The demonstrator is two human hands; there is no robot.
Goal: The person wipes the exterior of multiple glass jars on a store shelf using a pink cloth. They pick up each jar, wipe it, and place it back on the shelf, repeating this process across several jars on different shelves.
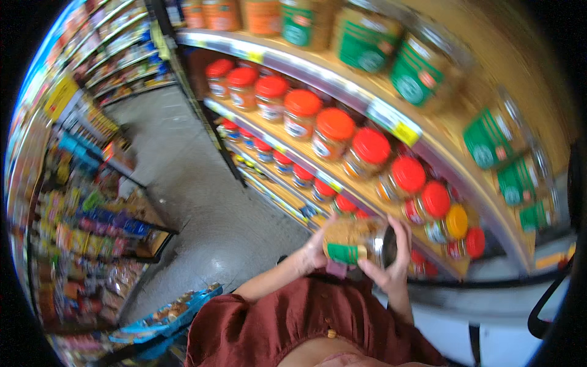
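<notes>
A clear jar [351,229] of tan granular contents lies on its side between my hands, in front of my torso. Its green label faces up towards me, and its dark lid points right. My left hand [315,251] grips the base end, with the fingers partly hidden behind the jar. My right hand [395,270] wraps the lid end, its thumb on the label side and its fingers over the dark lid. Just beyond stand jars with red lids [335,133] on a wooden shelf. Similar green-labelled jars [369,41] stand on the shelf above.
A price-tag rail [316,71] edges the curved upper shelf. Lower shelves hold more red-lidded jars [283,160]. At the left is a display of colourful packaged goods [91,229] beside the grey floor [202,229]. A blue tray [183,309] with brownish items sits at lower left.
</notes>
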